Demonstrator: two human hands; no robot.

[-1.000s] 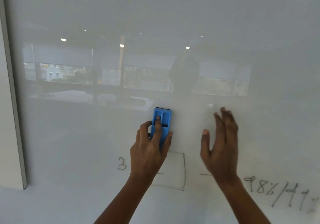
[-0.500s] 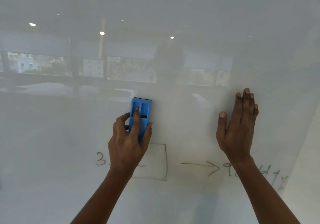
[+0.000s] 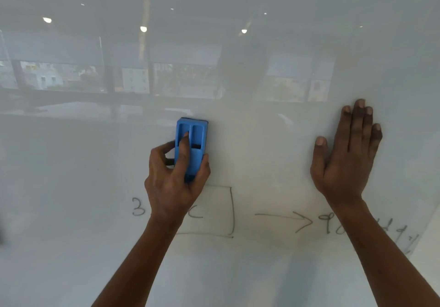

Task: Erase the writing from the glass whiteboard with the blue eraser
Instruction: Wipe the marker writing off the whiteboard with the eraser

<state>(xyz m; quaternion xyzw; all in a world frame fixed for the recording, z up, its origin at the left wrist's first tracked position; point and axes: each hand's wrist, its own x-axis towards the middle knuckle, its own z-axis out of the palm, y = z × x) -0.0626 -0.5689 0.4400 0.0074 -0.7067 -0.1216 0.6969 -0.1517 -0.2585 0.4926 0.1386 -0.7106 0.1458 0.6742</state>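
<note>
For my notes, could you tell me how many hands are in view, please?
2: the left hand grips the blue eraser at centre; the right hand lies flat farther right.

Glass whiteboard [image 3: 71,164]: pale grey-white, glossy, fills the view; it reflects ceiling lights and a row of windows across its upper part.

Blue eraser [image 3: 191,148]: rectangular blue plastic block, two long recessed grooves in its back, dark pad edge showing along the top. It lies flat against the glass, long axis near upright. The left hand [image 3: 173,183] grips its lower half, index finger in the left groove, thumb on the right edge.

Writing [image 3: 138,206]: thin dark marker, in a row just below the eraser. From left: a "3", a drawn box [image 3: 232,211] holding a "C", an arrow [image 3: 285,218] pointing right, then digits [image 3: 327,222], partly hidden.
</note>
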